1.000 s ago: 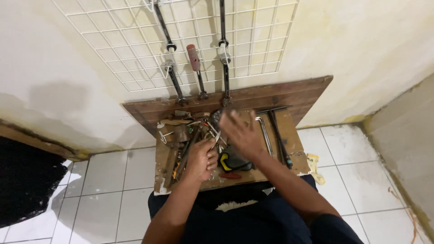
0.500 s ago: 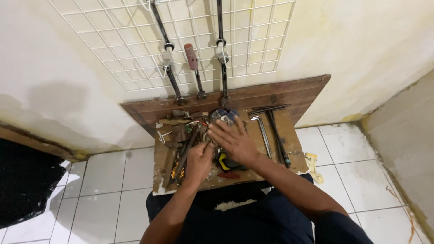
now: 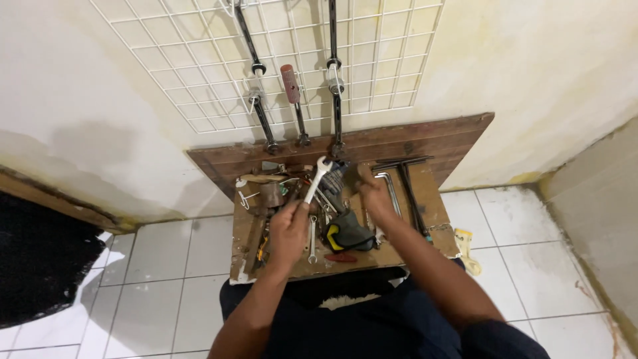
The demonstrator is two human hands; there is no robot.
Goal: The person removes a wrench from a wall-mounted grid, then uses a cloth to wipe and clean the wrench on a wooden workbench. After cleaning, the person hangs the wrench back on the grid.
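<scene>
The left hand point(image 3: 289, 229) has its grip clenched on a wrench point(image 3: 316, 180) slanting up-right toward the right hand point(image 3: 373, 194), whose grip I cannot tell.

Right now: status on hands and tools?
Left hand grips a wrench, raised over the board. Right hand down in the tool pile, grip unclear. Loose tools crowd both hands.

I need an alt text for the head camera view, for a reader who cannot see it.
Seen from above, a person's left hand lifts a silver wrench from a heap of hand tools on a wooden board, while the right hand reaches into the heap. Behind it, long tools hang on a white wire grid against the wall.
</scene>
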